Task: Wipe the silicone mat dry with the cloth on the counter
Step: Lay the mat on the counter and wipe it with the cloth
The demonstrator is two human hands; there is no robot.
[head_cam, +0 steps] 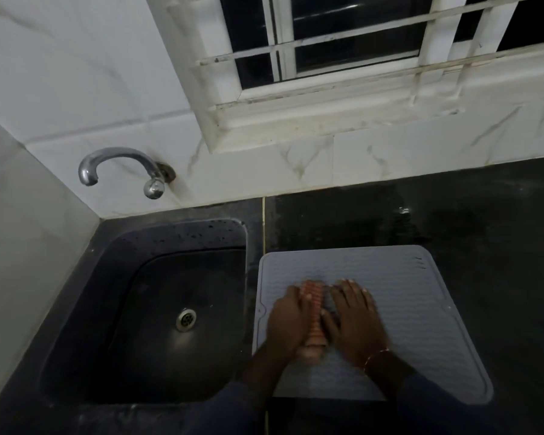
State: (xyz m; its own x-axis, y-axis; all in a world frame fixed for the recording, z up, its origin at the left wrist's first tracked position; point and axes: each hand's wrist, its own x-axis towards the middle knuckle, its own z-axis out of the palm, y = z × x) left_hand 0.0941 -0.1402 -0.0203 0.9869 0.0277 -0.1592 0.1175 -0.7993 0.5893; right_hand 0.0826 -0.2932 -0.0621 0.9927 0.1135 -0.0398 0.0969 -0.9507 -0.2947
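Dark stone counter (453,215), beside black sink (170,309): I watched left hand (288,318) grip bunched orange striped cloth (314,309) on grey ribbed silicone mat (421,309). Right hand (355,315) pressed flat, fingers spread. Wiping under way, I judged. Dry share unclear through blur.

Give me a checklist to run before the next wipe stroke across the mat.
1. Cloth on the silicone mat: ok, bunched between both hands.
2. Left hand on the cloth: ok for contact; cannot tell the grip, as it is blurred.
3. Right hand steadying: ok, fingers spread flat.
4. Mat lying flat on the counter, right of the sink: ok.
5. Mat surface dry: cannot tell in the dim light.
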